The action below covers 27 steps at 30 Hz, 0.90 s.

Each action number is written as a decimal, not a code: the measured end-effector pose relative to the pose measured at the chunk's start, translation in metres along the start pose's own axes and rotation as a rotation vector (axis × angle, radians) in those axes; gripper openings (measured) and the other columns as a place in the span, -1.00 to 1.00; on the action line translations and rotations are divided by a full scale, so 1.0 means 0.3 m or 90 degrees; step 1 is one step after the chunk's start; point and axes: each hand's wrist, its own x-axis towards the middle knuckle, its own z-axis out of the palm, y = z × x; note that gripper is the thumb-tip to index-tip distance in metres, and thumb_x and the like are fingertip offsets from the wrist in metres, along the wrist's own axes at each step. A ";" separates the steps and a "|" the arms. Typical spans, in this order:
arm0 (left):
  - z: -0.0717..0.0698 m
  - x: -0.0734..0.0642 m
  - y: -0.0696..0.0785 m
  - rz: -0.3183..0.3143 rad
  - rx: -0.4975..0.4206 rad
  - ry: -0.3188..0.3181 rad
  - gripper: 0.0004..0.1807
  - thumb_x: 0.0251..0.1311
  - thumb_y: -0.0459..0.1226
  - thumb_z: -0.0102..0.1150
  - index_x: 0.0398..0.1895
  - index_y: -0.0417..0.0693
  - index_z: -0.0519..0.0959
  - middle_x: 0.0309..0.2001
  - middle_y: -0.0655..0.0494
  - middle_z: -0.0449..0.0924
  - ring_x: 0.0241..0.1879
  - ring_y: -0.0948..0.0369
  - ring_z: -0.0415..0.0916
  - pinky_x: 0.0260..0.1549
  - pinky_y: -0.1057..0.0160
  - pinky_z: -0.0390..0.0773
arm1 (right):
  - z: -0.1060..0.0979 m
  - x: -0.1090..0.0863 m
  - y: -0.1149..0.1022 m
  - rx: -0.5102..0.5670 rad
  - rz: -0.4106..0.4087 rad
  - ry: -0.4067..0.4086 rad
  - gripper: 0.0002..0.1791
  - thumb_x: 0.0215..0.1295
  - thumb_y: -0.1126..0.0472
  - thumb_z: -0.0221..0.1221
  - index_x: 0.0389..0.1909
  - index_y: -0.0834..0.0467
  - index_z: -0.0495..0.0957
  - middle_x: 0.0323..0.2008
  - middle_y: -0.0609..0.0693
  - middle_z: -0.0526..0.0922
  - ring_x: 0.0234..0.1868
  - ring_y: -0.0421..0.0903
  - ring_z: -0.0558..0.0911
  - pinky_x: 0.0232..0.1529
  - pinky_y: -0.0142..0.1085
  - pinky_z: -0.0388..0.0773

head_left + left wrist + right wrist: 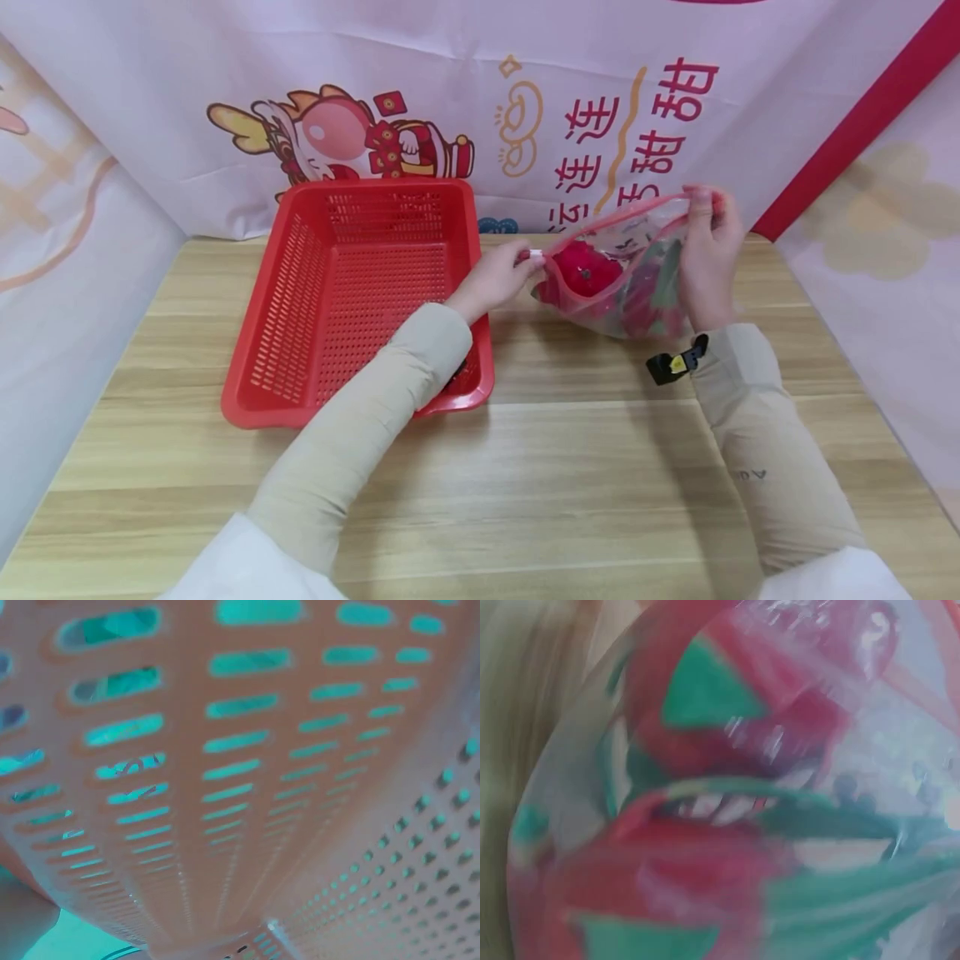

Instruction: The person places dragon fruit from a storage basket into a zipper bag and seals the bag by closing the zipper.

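A clear zip bag (630, 321) with pink edging is held up at the right of the red basket, its mouth gaping. Inside it, a shiny red round item (587, 268) shows through the opening. More red and green items (697, 862) press against the plastic in the right wrist view; their kind is unclear. My left hand (495, 275) pinches the bag's left end, where a small white tab (536, 252) shows. At the upper right corner, my right hand (708, 258) grips the pink rim between thumb and fingers.
The red plastic basket (318, 414) stands left of the bag on a wooden table (570, 492), under my left forearm. Its slotted wall (187, 750) fills most of the left wrist view. A printed cloth (450, 50) hangs behind; a black strap (677, 361) circles my right wrist.
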 end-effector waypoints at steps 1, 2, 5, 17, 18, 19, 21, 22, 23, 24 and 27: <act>-0.001 -0.001 -0.002 -0.011 -0.026 0.004 -0.74 0.38 -0.06 -0.06 -0.12 -0.06 0.39 -0.15 0.01 0.55 -0.19 0.19 0.48 -0.27 0.32 0.48 | 0.000 -0.003 -0.003 -0.018 -0.001 0.008 -0.64 0.38 -0.09 -0.01 0.06 0.00 0.42 -0.11 -0.19 0.38 -0.03 -0.26 0.34 -0.02 -0.42 0.27; -0.001 -0.002 -0.003 -0.022 -0.051 0.009 -0.74 0.38 -0.06 -0.06 -0.11 -0.05 0.38 -0.11 0.03 0.56 -0.15 0.20 0.51 -0.23 0.32 0.51 | -0.001 -0.007 -0.003 -0.037 -0.009 0.019 -0.65 0.38 -0.08 0.01 0.07 -0.01 0.39 -0.15 -0.19 0.35 -0.07 -0.27 0.33 -0.06 -0.43 0.26; -0.003 -0.002 -0.005 -0.035 -0.092 0.027 -0.74 0.40 -0.08 -0.07 -0.09 -0.08 0.38 -0.05 0.01 0.58 -0.07 0.17 0.58 -0.18 0.28 0.57 | -0.002 -0.020 -0.002 -0.065 -0.038 0.060 -0.65 0.36 0.00 0.08 0.10 -0.03 0.31 -0.21 -0.21 0.29 -0.19 -0.30 0.29 -0.16 -0.45 0.23; -0.001 -0.001 -0.006 -0.038 -0.096 0.060 -0.75 0.40 -0.12 -0.05 -0.10 -0.13 0.40 -0.09 -0.05 0.59 -0.08 0.15 0.63 -0.15 0.27 0.62 | -0.037 0.017 0.026 -0.077 -0.147 0.044 -0.83 0.34 0.21 0.12 -0.07 0.01 0.50 -0.14 -0.28 0.38 -0.10 -0.33 0.48 -0.03 -0.50 0.43; 0.000 0.000 -0.007 -0.041 -0.097 0.060 -0.74 0.40 -0.12 -0.05 -0.09 -0.13 0.41 -0.08 -0.05 0.59 -0.07 0.15 0.63 -0.14 0.27 0.62 | -0.043 0.023 0.031 -0.082 -0.153 0.037 -0.85 0.33 0.22 0.13 -0.11 0.03 0.51 -0.15 -0.28 0.38 -0.10 -0.33 0.50 -0.03 -0.52 0.46; 0.000 0.000 -0.007 -0.043 -0.101 0.059 -0.73 0.40 -0.12 -0.05 -0.08 -0.14 0.41 -0.07 -0.05 0.59 -0.07 0.15 0.63 -0.13 0.27 0.63 | -0.047 0.026 0.030 -0.088 -0.157 0.030 -0.86 0.31 0.24 0.14 -0.13 0.08 0.54 -0.17 -0.28 0.39 -0.11 -0.34 0.51 -0.03 -0.54 0.48; 0.000 0.001 -0.007 -0.047 -0.103 0.059 -0.73 0.40 -0.11 -0.05 -0.07 -0.14 0.41 -0.08 -0.05 0.59 -0.07 0.16 0.63 -0.13 0.26 0.63 | -0.063 0.037 0.033 -0.125 -0.145 0.000 -0.85 0.29 0.23 0.18 -0.15 0.14 0.61 -0.19 -0.31 0.40 -0.11 -0.36 0.51 -0.01 -0.58 0.51; 0.000 0.001 -0.006 -0.048 -0.104 0.060 -0.72 0.40 -0.12 -0.05 -0.06 -0.14 0.41 -0.08 -0.06 0.58 -0.08 0.15 0.62 -0.14 0.26 0.63 | -0.071 0.043 0.036 -0.148 -0.142 -0.018 -0.81 0.27 0.22 0.20 -0.14 0.17 0.63 -0.20 -0.33 0.41 -0.10 -0.38 0.50 -0.01 -0.59 0.51; -0.001 0.002 -0.005 -0.050 -0.105 0.060 -0.72 0.40 -0.12 -0.05 -0.05 -0.15 0.42 -0.08 -0.06 0.58 -0.09 0.15 0.62 -0.14 0.26 0.63 | -0.080 0.050 0.039 -0.168 -0.138 -0.037 -0.77 0.24 0.21 0.22 -0.11 0.19 0.65 -0.20 -0.34 0.42 -0.10 -0.39 0.50 0.00 -0.60 0.52; -0.002 0.002 -0.004 -0.052 -0.109 0.060 -0.71 0.40 -0.12 -0.05 -0.04 -0.15 0.42 -0.07 -0.06 0.58 -0.09 0.15 0.62 -0.13 0.26 0.64 | -0.089 0.055 0.041 -0.185 -0.135 -0.055 -0.72 0.22 0.20 0.24 -0.08 0.22 0.65 -0.20 -0.36 0.43 -0.10 -0.39 0.50 0.01 -0.61 0.51; -0.002 0.003 -0.003 -0.055 -0.115 0.063 -0.70 0.40 -0.13 -0.05 0.00 -0.16 0.42 -0.04 -0.06 0.57 -0.11 0.15 0.60 -0.12 0.26 0.64 | -0.113 0.063 0.047 -0.250 -0.145 -0.099 -0.63 0.18 0.19 0.26 0.00 0.22 0.62 -0.15 -0.41 0.44 -0.07 -0.42 0.48 0.02 -0.64 0.49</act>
